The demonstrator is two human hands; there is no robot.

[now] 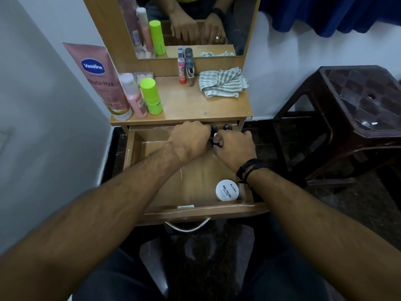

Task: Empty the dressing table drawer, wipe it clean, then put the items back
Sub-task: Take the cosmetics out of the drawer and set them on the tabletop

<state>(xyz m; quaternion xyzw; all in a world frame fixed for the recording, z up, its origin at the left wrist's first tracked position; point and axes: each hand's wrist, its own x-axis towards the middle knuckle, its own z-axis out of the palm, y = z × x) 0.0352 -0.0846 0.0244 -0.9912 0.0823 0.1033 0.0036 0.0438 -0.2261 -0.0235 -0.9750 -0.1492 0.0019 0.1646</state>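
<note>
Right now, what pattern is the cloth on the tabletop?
The cloth has grey and white stripes, seen best in the head view, crumpled at the right of the tabletop.

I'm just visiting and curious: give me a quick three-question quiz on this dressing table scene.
1. True or false: the drawer is open.
2. Where is the striped cloth? A) in the drawer B) on the tabletop C) on the stool
3. What do the words on the white round tub say it is for?

Key:
1. True.
2. B.
3. Nail polish; it sits in the near right corner, while the left hand and right hand work at the dark-capped bottles at the back.
</note>
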